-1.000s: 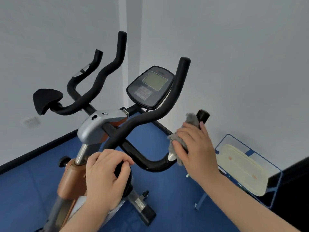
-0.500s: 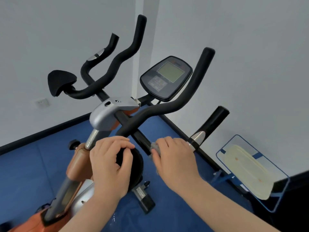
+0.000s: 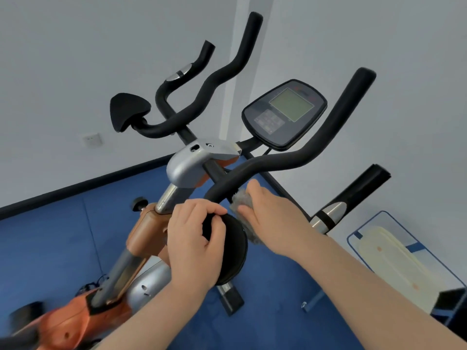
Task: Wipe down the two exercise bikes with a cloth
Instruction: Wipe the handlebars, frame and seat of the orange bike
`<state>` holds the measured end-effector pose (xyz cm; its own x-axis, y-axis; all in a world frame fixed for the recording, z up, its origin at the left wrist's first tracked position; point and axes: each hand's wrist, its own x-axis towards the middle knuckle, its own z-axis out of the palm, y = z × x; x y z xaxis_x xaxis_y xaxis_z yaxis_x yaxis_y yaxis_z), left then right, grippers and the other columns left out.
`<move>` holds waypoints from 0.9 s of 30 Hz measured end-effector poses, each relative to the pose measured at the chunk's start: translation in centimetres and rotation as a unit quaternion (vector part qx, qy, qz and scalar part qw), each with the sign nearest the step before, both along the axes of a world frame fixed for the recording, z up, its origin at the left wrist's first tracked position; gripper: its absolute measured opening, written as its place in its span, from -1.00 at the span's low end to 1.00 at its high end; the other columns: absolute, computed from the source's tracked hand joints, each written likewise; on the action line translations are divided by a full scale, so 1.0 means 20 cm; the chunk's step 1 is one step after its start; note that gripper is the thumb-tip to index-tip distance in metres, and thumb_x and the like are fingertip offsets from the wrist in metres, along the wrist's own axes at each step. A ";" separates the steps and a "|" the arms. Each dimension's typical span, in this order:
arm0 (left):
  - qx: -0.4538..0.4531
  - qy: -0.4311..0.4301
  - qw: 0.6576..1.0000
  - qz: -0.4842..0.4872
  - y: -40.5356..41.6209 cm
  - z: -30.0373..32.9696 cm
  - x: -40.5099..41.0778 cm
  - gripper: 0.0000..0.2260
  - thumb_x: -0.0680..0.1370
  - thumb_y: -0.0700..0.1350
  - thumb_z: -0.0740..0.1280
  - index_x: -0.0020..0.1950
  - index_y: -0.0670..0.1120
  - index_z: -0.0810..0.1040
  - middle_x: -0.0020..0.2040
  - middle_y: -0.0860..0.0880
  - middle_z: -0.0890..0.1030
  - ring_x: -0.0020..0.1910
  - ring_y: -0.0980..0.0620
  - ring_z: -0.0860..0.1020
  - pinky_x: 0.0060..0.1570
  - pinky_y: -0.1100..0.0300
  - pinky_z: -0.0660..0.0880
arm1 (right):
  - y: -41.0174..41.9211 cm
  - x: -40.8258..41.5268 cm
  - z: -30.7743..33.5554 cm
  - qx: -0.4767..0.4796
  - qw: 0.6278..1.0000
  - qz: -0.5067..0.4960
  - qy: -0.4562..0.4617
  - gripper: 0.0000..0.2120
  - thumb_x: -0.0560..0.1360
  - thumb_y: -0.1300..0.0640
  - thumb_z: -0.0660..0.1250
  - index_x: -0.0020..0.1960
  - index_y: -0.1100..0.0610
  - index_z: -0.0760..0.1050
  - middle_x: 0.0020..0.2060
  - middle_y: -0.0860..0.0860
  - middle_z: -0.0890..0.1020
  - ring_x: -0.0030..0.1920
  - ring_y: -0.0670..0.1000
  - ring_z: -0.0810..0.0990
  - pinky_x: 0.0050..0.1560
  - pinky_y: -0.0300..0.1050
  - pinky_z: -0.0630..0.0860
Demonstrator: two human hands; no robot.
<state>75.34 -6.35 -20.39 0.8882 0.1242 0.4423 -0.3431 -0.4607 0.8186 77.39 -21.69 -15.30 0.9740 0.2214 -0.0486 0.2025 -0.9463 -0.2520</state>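
Note:
An orange and silver exercise bike [image 3: 187, 168] with black foam handlebars [image 3: 303, 152] and a dark console [image 3: 284, 113] fills the view. My left hand [image 3: 194, 241] grips the near black elbow pad [image 3: 233, 248] at the handlebar's inner end. My right hand [image 3: 273, 218] holds a grey cloth [image 3: 241, 200] and presses it against the handlebar's low curved section, just right of the pad. Most of the cloth is hidden under my fingers. Only one bike is in view.
A second black elbow pad [image 3: 127, 111] sticks out at the far left. A blue-framed rack with a cream panel [image 3: 394, 258] stands on the blue floor [image 3: 50, 236] at the right. White walls meet in a corner behind the bike. A wall socket [image 3: 92, 140] sits at the left.
My right hand has slid the cloth from the right grip's outer end inward along the bar, towards the elbow pad. My left hand has kept its hold on the pad. The view has shifted left.

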 end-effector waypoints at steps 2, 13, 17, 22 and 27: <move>-0.011 -0.005 1.000 0.002 0.00 0.00 0.00 -0.84 0.50 -0.13 0.22 -0.10 0.13 0.52 -0.08 0.24 0.52 0.03 0.15 0.49 0.05 0.33 0.34 | -0.02 -0.03 0.00 0.004 1.000 0.007 -0.001 -0.76 0.63 -0.10 0.08 -0.04 -0.06 0.03 -0.19 -0.04 0.41 -0.35 -0.01 0.45 -0.41 -0.12 0.32; 0.000 0.022 1.000 -0.006 0.02 0.01 -0.01 -0.83 0.49 -0.17 0.26 -0.10 0.11 0.54 -0.08 0.23 0.52 0.02 0.21 0.44 0.03 0.37 0.27 | -0.03 -0.13 -0.04 0.047 0.998 0.010 -0.049 -0.74 0.57 -0.03 0.26 0.23 -0.06 0.32 0.19 -0.08 0.44 -0.02 0.00 0.50 0.06 -0.02 0.47; 0.131 -0.012 0.991 -0.040 0.00 0.07 -0.01 -0.84 0.46 -0.13 0.28 -0.11 0.14 0.54 -0.05 0.24 0.50 0.04 0.20 0.37 0.15 0.29 0.11 | -0.24 -0.33 -0.04 -0.020 0.992 0.031 -0.120 -0.67 0.50 -0.01 0.38 0.25 -0.11 0.48 0.23 -0.10 0.50 0.19 -0.06 0.51 0.49 -0.05 0.03; 0.199 -0.022 0.966 -0.165 -0.13 0.19 0.06 -0.83 0.50 -0.17 0.37 -0.09 0.12 0.55 -0.09 0.25 0.55 0.01 0.25 0.44 0.12 0.35 0.09 | -0.45 -0.38 0.01 -0.032 0.968 -0.026 -0.246 -0.62 0.49 -0.08 0.34 0.25 0.03 0.57 0.27 -0.06 0.54 0.27 -0.07 0.51 0.51 0.05 0.08; 0.274 0.024 0.942 -0.190 -0.22 0.20 0.09 -0.89 0.53 -0.05 0.33 -0.05 0.17 0.60 -0.14 0.26 0.58 -0.01 0.26 0.50 0.17 0.36 0.09 | -0.44 -0.39 -0.07 0.073 0.939 -0.130 -0.310 -0.62 0.56 -0.03 0.28 0.31 0.12 0.53 0.36 -0.04 0.48 0.43 -0.04 0.36 0.54 0.08 0.02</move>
